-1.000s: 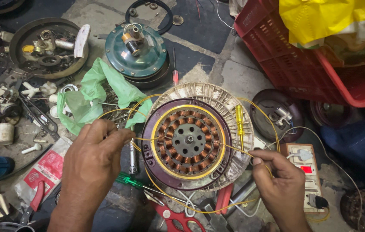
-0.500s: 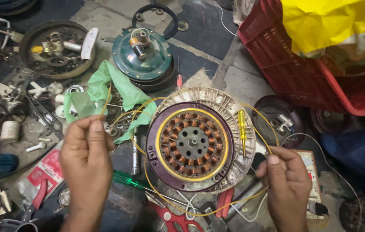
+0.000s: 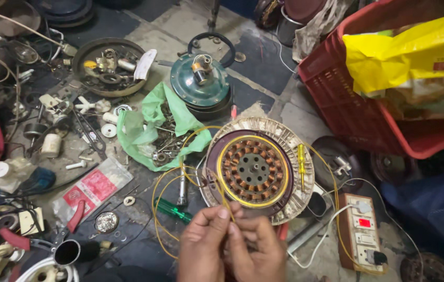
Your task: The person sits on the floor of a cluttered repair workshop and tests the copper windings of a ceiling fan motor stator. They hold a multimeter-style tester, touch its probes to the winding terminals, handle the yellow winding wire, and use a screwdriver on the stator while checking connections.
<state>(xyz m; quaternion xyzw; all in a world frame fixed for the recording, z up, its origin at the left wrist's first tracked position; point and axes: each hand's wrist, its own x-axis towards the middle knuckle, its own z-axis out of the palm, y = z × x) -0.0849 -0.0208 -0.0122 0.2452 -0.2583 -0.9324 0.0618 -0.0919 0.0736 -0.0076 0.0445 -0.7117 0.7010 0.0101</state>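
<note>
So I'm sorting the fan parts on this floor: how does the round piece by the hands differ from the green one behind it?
The wound stator lies open, its copper coils showing inside a yellow wire ring; the green motor housing is closed, a domed shell. The stator has a pale slotted rim and looks wider; the housing carries a short shaft on top. Both hands hold yellow wire at the stator's near edge; the housing sits untouched. Both are round and rest on the floor.

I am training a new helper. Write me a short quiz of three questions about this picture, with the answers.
1. True or false: the hands, left and right, are together below the motor stator.
2. What lies on the stator's right rim? A) pliers B) yellow screwdriver C) spoon
3. What thin thing do the fingers pinch?

Key: 1 true. 2 B. 3 yellow wire.
</note>
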